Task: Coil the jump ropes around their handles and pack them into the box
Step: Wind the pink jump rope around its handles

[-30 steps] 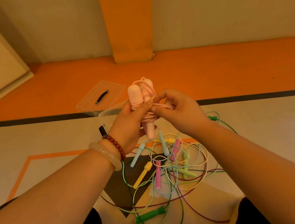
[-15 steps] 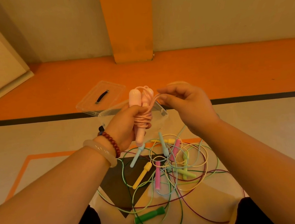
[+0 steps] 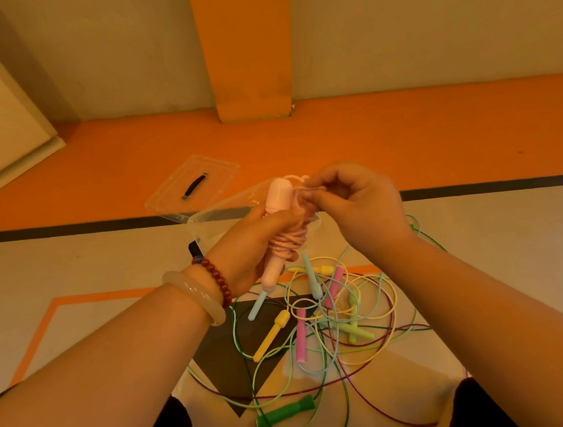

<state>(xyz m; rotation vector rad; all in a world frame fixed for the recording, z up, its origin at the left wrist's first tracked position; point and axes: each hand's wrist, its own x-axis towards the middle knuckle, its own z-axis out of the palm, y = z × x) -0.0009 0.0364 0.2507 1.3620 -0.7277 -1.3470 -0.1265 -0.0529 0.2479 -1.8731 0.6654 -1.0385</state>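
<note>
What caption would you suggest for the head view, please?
Left hand holds a coiled pink jump rope while the right hand pinches its cord; clear box behind.

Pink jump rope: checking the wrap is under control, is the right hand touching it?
Touching. Head view: the right hand pinches the cord of the pink jump rope, gripped by the left hand.

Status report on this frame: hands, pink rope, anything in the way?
Left hand grips pink jump rope, cord coiled round handles. Right hand pinches cord at top. Box open behind; tangled ropes beneath.
</note>
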